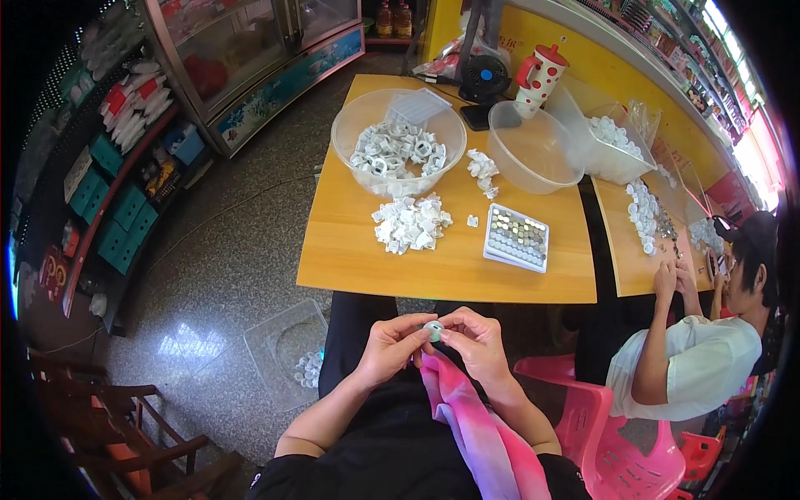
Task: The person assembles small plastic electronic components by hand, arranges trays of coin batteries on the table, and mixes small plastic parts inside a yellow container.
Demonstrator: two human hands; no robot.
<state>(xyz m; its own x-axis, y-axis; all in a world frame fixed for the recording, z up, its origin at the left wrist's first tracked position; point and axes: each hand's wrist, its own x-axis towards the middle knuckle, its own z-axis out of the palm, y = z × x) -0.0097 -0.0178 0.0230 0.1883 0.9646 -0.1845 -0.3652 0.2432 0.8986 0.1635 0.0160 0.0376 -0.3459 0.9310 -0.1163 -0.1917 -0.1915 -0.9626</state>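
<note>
My left hand (pixel 393 345) and my right hand (pixel 475 343) meet above my lap, just in front of the table's near edge. Between their fingertips they pinch a small round whitish plastic piece (pixel 434 331); its finer details are too small to make out. A pink and lilac cloth (pixel 467 400) hangs below the right hand across my lap. On the wooden table (pixel 350 271) ahead lies a heap of small white plastic parts (pixel 412 223). To its right, a white tray (pixel 515 262) holds rows of small shiny round discs (pixel 518 223).
A clear basin (pixel 340 137) of white ring-like parts stands far left on the table, beside a clear tub (pixel 533 162). A fan (pixel 485 79) and spotted tumbler (pixel 540 77) stand behind. A clear bin (pixel 262 342) sits on the floor; another person (pixel 687 358) works at right.
</note>
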